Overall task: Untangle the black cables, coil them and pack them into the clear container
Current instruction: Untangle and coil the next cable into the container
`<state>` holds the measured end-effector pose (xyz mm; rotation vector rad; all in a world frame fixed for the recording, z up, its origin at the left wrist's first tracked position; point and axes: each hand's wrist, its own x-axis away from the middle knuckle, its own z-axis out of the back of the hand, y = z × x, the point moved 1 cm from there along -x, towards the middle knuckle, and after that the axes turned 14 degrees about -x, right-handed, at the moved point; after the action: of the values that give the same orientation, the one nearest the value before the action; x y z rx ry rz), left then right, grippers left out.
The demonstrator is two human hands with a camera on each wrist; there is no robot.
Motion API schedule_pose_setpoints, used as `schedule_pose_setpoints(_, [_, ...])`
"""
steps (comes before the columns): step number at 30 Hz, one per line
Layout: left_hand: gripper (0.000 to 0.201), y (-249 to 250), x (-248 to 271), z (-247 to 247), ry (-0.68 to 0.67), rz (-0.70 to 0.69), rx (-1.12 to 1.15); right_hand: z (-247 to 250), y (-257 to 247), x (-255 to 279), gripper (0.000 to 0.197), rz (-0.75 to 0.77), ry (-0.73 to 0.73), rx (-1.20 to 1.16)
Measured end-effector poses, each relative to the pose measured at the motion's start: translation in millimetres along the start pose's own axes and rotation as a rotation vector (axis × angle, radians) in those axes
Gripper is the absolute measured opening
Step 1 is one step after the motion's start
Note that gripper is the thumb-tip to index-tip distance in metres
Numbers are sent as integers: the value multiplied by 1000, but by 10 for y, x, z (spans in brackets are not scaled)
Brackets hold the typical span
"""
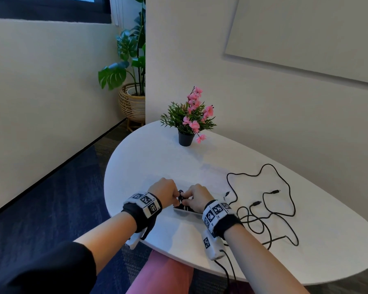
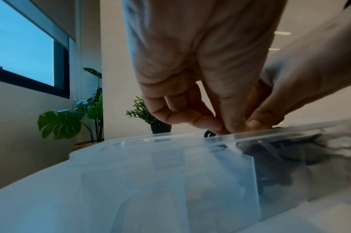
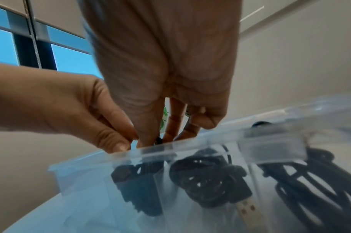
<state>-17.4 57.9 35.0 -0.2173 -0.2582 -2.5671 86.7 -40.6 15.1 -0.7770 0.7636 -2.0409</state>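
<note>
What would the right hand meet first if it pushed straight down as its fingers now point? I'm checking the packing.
Probably the coiled black cable already inside the clear container, below the right hand; depth is unclear.

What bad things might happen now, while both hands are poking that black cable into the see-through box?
1. The coiled black cable pinched by the left hand and right hand at the rim of the clear plastic container might spring loose once the grip eases.
2. The loose black cables on the white table lie beside the right wrist and might snag on it.
3. Bundles already fill compartments, so pushing might knock them out.
</note>
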Motion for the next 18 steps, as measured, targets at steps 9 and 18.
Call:
schedule_pose_setpoints(9, [31,6,-31,50,50,58,-21,70,-54,83,21,-31,-36,148])
schedule_pose_setpoints(18, [46,14,126,-100,121,-95,-23,377,18,403,37,23,54,-38])
